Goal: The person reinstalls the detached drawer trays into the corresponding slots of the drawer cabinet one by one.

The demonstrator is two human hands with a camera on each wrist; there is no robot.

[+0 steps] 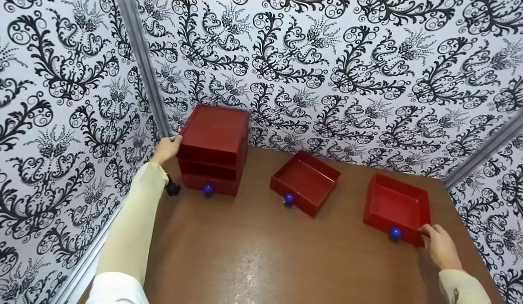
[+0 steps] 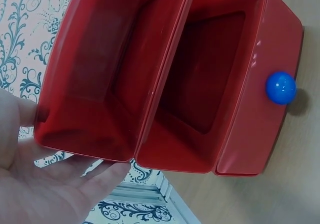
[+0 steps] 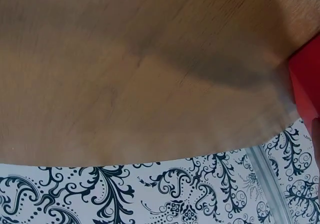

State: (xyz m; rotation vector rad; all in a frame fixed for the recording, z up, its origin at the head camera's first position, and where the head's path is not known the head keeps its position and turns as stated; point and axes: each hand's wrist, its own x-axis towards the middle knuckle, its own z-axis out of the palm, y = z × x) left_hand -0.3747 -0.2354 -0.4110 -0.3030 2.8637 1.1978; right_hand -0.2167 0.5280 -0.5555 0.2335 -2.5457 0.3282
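At the back left stands a red drawer cabinet with two vacant upper slots and a bottom drawer with a blue knob. My left hand rests on the cabinet's left upper corner; in the left wrist view its fingers extend along the side, the thumb at the top corner. On the right, my right hand pinches the front right corner of a vacant red drawer with a blue knob. The right wrist view catches just a red piece of this drawer at its edge.
A second vacant red drawer sits turned at an angle on the brown table, between the cabinet and the right-hand drawer. Patterned walls with grey corner strips enclose the table at back, left and right.
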